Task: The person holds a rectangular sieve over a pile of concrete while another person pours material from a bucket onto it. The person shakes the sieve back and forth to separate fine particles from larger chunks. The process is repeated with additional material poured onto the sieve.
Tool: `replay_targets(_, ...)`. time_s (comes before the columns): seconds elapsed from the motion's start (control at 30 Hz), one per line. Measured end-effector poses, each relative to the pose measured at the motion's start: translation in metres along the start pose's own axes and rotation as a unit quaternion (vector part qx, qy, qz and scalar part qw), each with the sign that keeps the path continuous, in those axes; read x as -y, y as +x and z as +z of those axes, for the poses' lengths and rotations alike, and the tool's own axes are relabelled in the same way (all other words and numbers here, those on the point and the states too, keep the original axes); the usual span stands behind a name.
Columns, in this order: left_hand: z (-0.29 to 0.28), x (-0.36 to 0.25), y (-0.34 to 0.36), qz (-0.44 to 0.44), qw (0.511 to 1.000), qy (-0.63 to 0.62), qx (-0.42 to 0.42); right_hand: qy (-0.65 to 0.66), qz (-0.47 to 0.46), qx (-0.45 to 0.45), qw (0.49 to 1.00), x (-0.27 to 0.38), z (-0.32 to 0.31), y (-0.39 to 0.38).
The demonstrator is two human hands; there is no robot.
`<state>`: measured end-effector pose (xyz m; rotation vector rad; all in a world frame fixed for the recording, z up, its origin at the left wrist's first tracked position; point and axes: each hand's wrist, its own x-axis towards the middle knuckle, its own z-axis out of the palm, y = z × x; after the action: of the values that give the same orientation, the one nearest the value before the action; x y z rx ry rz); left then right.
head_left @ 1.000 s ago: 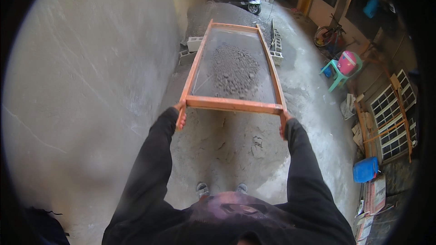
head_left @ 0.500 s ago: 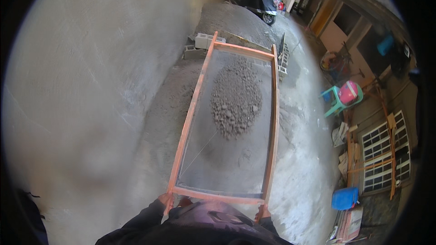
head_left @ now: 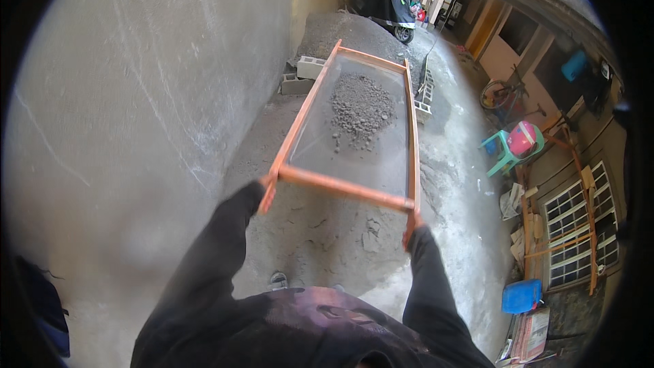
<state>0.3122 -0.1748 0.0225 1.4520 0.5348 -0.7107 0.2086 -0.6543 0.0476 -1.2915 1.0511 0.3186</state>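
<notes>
A large wooden-framed sand screen (head_left: 344,189) stretches away from me, its orange-brown rails joined around fine mesh. My left hand (head_left: 266,195) is wrapped around the handle end of its left rail. The right rail's near end sits in the closed fingers of my right hand (head_left: 412,226). Both arms reach forward in dark sleeves. Grey gravel and lumps (head_left: 362,110) lie in a patch on the far half of the mesh. Under the near rail, loose grey sand (head_left: 320,245) covers the ground.
A plastered wall (head_left: 150,95) rises close on the left. Hollow concrete blocks (head_left: 296,84) and a sand heap (head_left: 354,31) lie beyond the screen, with a covered motorcycle (head_left: 394,0) farther back. To the right stand a green chair (head_left: 504,153) and a blue container (head_left: 521,296).
My hands have pushed forward, carrying the screen's near end away from my body and up. The gravel patch looks smaller and sits nearer the far end.
</notes>
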Motion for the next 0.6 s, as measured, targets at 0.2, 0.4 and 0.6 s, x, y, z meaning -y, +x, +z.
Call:
replay_targets(0.2,-0.017,0.263,-0.034,-0.040,0.991,-0.102,0.071,0.039,-0.030,-0.001,0.999,-0.188,-0.062,-0.020)
replay_targets(0.4,-0.007,0.277,-0.035,0.013,0.990,-0.075,0.121,0.021,-0.022,-0.031,0.999,-0.197,-0.076,-0.016)
replay_targets(0.6,-0.007,-0.017,0.013,0.076,0.997,0.030,0.013,-0.081,-0.087,0.052,0.992,0.015,-0.002,0.007)
